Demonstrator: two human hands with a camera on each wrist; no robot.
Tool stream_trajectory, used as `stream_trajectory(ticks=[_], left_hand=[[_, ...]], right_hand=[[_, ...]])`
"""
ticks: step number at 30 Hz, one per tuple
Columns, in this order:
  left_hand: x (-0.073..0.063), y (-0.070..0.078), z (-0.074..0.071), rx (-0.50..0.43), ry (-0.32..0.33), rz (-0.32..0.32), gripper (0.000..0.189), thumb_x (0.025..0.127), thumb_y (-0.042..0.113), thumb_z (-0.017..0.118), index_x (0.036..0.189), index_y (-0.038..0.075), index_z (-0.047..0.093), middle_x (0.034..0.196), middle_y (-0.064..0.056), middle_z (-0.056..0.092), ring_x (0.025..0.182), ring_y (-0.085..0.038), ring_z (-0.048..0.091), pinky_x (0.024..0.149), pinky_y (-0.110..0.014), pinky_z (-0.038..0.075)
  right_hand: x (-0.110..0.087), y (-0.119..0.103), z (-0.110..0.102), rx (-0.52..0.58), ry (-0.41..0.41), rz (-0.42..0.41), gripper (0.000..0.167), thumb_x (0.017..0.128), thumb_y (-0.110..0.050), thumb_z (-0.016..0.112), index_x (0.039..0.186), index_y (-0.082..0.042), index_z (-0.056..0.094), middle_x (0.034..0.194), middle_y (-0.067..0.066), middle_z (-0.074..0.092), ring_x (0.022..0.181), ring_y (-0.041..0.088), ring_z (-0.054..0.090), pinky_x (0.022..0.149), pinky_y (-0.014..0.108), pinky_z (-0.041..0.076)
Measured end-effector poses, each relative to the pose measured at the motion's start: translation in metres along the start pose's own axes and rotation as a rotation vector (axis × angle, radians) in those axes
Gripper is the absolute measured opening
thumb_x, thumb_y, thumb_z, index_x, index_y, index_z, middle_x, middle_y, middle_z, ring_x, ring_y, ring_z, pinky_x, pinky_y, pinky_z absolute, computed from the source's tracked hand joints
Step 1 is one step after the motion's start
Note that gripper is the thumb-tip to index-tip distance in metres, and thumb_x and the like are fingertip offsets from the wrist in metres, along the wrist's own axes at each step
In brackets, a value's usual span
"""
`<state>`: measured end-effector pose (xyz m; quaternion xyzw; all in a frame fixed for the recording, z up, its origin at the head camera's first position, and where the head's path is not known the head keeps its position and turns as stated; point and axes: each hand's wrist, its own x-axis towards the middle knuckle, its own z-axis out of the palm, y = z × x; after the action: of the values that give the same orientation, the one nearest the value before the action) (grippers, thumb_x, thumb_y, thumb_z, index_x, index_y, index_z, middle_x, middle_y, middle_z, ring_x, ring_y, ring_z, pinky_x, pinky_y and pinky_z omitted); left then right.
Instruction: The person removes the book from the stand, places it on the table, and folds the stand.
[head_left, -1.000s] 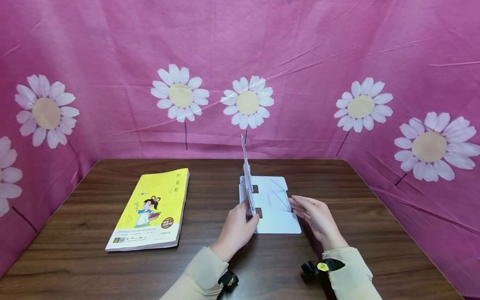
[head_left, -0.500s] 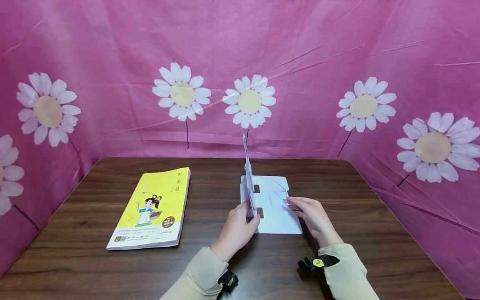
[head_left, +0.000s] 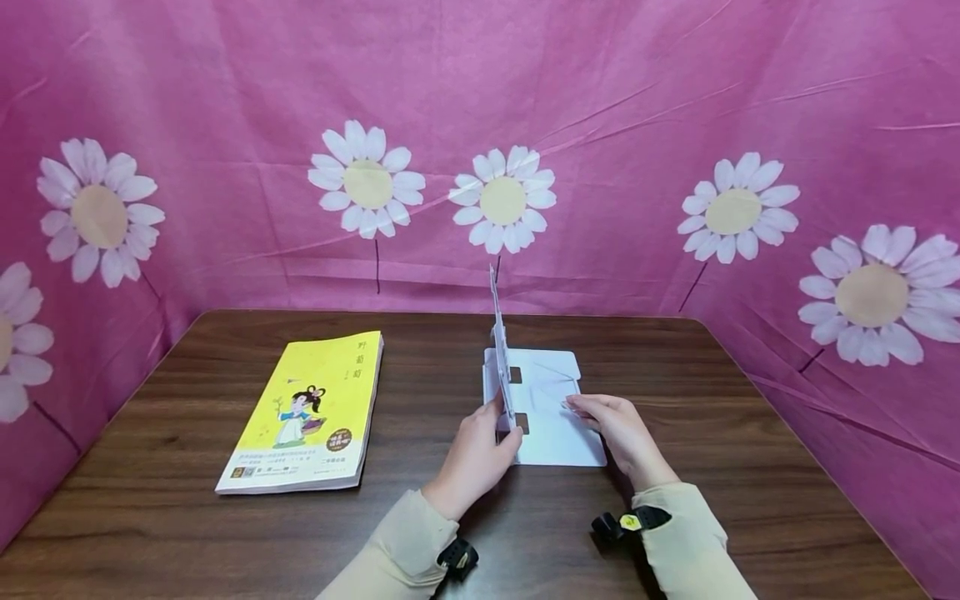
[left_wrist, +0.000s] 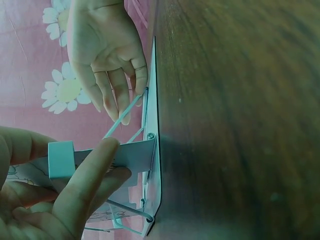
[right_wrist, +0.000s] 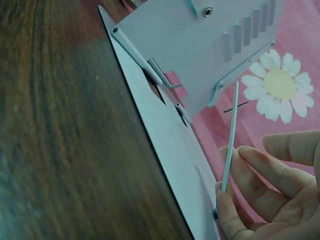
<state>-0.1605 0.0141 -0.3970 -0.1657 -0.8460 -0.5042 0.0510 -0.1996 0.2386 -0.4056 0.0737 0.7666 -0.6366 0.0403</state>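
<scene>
A white metal book stand lies with its base plate [head_left: 551, 433] flat on the table. Its back panel [right_wrist: 165, 35] stands nearly upright from the base, seen edge-on in the head view. My left hand [head_left: 474, 458] grips the panel's lower near edge, thumb on the right face. In the right wrist view, my right hand [right_wrist: 272, 185] pinches a thin wire support [right_wrist: 231, 142] that slants up from the base's right part. Ridged slots [right_wrist: 252, 32] line the panel's face near the wire's raised end. Both rectangular cutouts in the base show beside the panel.
A yellow-covered paperback book [head_left: 300, 417] with a cartoon figure lies left of the stand on the dark wooden table [head_left: 420, 533]. A pink cloth [head_left: 615, 100] with white daisies hangs behind and at both sides.
My right hand has moved a little left over the base plate with the wire. The left hand keeps its grip on the panel. The head view has shifted slightly.
</scene>
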Motion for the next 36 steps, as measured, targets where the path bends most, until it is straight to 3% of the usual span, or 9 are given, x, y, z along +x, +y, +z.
stream_trajectory(ticks=[6,11,15,19,23,30,36], left_hand=[[0.001,0.000,-0.001,0.010,-0.004,0.004,0.043,0.094,0.009,0.060,0.133,-0.008,0.054,0.127,-0.025,0.063,0.116,-0.031,0.063,0.096,-0.047,0.053],[0.002,0.000,-0.001,0.010,-0.011,-0.005,0.046,0.093,0.009,0.059,0.135,-0.009,0.052,0.129,-0.025,0.061,0.111,-0.029,0.064,0.092,-0.044,0.054],[0.002,0.000,-0.001,-0.010,-0.030,-0.028,0.046,0.094,0.010,0.058,0.136,-0.008,0.051,0.125,-0.024,0.062,0.080,-0.017,0.068,0.074,-0.029,0.056],[0.002,-0.001,-0.001,-0.050,-0.049,-0.040,0.046,0.095,0.009,0.057,0.138,-0.007,0.050,0.120,-0.024,0.063,0.057,-0.005,0.059,0.060,-0.020,0.051],[0.002,0.000,-0.001,-0.060,-0.046,-0.034,0.044,0.095,0.009,0.057,0.136,-0.006,0.051,0.112,-0.021,0.064,0.054,-0.002,0.057,0.058,-0.019,0.051],[0.002,0.001,-0.001,-0.074,-0.047,-0.029,0.049,0.095,0.010,0.056,0.142,-0.002,0.048,0.124,-0.025,0.061,0.054,-0.002,0.059,0.057,-0.018,0.051],[0.002,0.000,-0.001,-0.083,-0.051,-0.036,0.048,0.095,0.009,0.056,0.141,-0.001,0.048,0.126,-0.025,0.061,0.054,-0.003,0.059,0.057,-0.019,0.052]], right_hand=[[0.000,-0.001,0.005,-0.048,0.029,0.025,0.038,0.095,-0.019,0.064,0.117,0.012,0.067,0.092,-0.007,0.075,0.085,-0.003,0.062,0.080,0.018,0.049],[-0.001,-0.001,0.007,-0.083,0.023,0.026,0.038,0.096,-0.020,0.063,0.118,0.011,0.067,0.096,-0.003,0.076,0.086,-0.004,0.061,0.081,0.017,0.049],[-0.002,-0.001,0.009,-0.147,0.026,0.025,0.038,0.097,-0.022,0.063,0.119,0.009,0.067,0.107,0.006,0.076,0.094,0.000,0.060,0.086,0.021,0.048],[-0.005,0.000,0.012,-0.244,0.026,0.025,0.041,0.096,-0.028,0.064,0.118,0.006,0.069,0.119,0.016,0.071,0.112,0.019,0.059,0.097,0.036,0.045],[-0.005,0.001,0.013,-0.295,0.024,0.032,0.042,0.096,-0.030,0.064,0.118,0.004,0.070,0.125,0.021,0.067,0.124,0.030,0.053,0.104,0.046,0.038],[-0.006,0.002,0.012,-0.322,0.037,0.063,0.040,0.095,-0.030,0.064,0.115,0.004,0.072,0.126,0.022,0.066,0.122,0.031,0.054,0.105,0.049,0.037],[-0.009,0.003,0.014,-0.287,0.057,0.067,0.039,0.094,-0.031,0.066,0.112,0.003,0.073,0.124,0.019,0.068,0.122,0.029,0.055,0.104,0.045,0.038]])
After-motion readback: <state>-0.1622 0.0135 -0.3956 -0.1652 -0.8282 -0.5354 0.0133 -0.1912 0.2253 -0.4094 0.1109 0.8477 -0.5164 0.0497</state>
